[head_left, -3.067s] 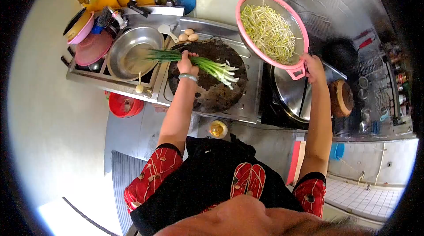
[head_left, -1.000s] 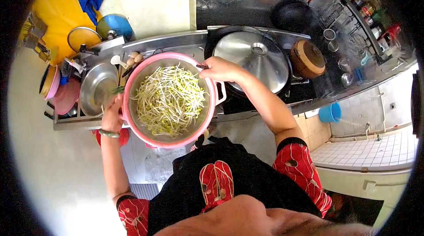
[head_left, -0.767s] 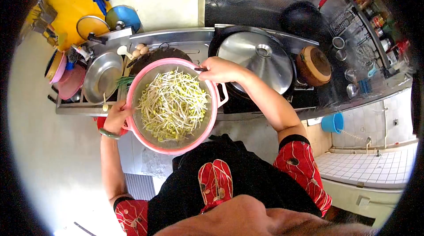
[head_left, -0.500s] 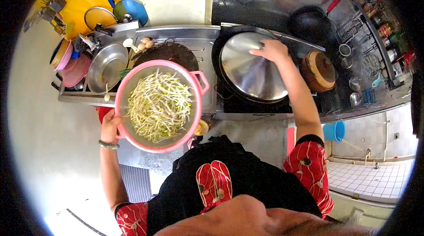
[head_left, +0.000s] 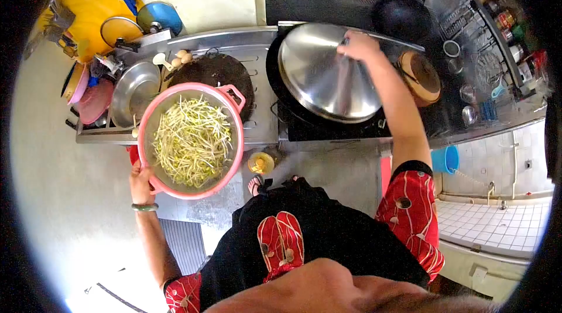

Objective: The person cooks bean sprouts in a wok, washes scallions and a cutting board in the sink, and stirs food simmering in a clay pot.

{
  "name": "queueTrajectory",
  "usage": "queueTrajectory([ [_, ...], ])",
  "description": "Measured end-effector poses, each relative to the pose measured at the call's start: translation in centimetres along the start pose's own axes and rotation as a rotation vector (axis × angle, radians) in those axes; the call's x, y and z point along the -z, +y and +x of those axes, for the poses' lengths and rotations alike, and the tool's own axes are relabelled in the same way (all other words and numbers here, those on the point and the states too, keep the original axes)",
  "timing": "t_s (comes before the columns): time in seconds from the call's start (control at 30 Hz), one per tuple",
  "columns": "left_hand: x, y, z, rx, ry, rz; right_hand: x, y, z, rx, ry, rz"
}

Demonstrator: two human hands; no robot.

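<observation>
A pink-rimmed strainer [head_left: 240, 148] full of bean sprouts [head_left: 192, 142] hangs in front of the counter, partly over its edge. My left hand [head_left: 141, 183] is closed on its lower left handle, a bracelet at the wrist. Over the stove at the right, my right hand [head_left: 359, 46] grips the top of a large domed steel lid [head_left: 316, 67]. The lid is tilted over a dark wok [head_left: 288, 108], and what lies inside the wok is hidden.
Left of the strainer stand a steel basin [head_left: 132, 87] and a round dark board [head_left: 234, 73] with eggs [head_left: 182, 57] beside it. A brown pot [head_left: 420, 79] sits right of the lid. On the floor is a yellow container [head_left: 261, 163].
The strainer came in front of me from the right, was held by both hands, then by my left alone. My right hand moved to the lid, which now tilts. The green onions left my left hand.
</observation>
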State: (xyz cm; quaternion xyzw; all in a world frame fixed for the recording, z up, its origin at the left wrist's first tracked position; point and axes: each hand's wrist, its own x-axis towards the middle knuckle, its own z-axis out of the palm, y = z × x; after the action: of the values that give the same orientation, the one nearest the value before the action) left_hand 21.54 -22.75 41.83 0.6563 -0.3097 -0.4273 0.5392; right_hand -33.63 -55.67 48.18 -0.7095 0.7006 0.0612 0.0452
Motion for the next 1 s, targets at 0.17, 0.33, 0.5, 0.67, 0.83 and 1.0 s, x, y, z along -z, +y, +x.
queueTrajectory([
  [0.17,-3.2,3.9,1.4,-0.105,0.014,0.095,6.9,7.9,-1.5,0.012,0.256,0.32],
  [0.33,-15.0,9.2,3.7,-0.533,-0.012,0.319,13.4,12.8,-7.1,0.013,0.549,0.507],
  [0.5,-30.7,9.2,5.8,-1.196,-0.03,0.52,15.2,16.9,-9.3,-0.106,0.697,0.523],
  [0.67,-42.0,3.9,4.6,-1.574,-0.122,0.892,14.6,18.5,-12.1,-0.179,0.767,0.505],
  [0.83,-45.7,1.4,4.8,-1.806,-0.312,0.905,14.4,17.3,-14.2,-0.192,0.858,0.508],
  [1.0,-45.7,3.3,6.1,-1.741,-0.169,0.913,13.6,19.0,-14.2,-0.2,0.821,0.569],
])
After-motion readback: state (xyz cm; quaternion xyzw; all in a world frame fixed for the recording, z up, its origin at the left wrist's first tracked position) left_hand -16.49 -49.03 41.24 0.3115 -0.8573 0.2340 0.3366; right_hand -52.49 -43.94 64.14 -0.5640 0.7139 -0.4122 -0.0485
